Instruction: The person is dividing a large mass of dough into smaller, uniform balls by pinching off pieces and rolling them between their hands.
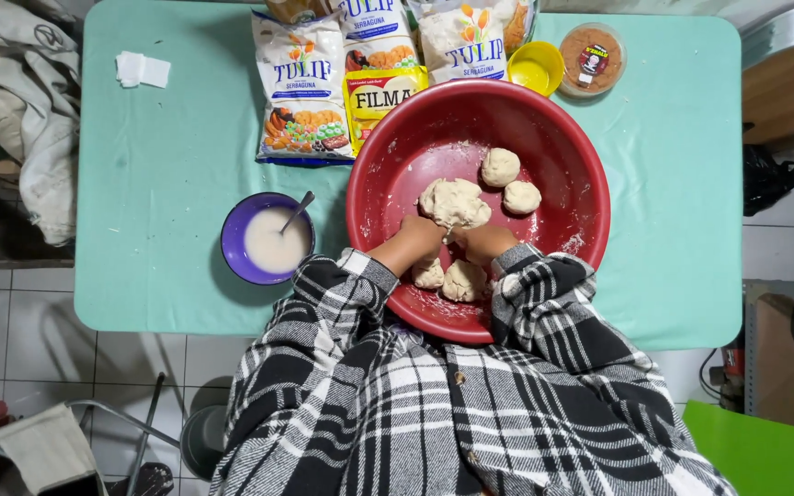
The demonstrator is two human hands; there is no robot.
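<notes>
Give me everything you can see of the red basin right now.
The red basin is round, wide, plastic-looking, dusted white with flour inside. It sits upright on the green table, its far rim over a yellow packet. Inside: one large dough lump and four small dough balls. The left hand and right hand press the lump.

A: Where's open room around the red basin (pixel 562 147)?

B: The desk (pixel 167 165) left of it, past the purple bowl (pixel 236 230). Behind the basin, flour bags (pixel 303 87), a yellow cup (pixel 535 66) and a tub (pixel 592 59) crowd its rim.
</notes>
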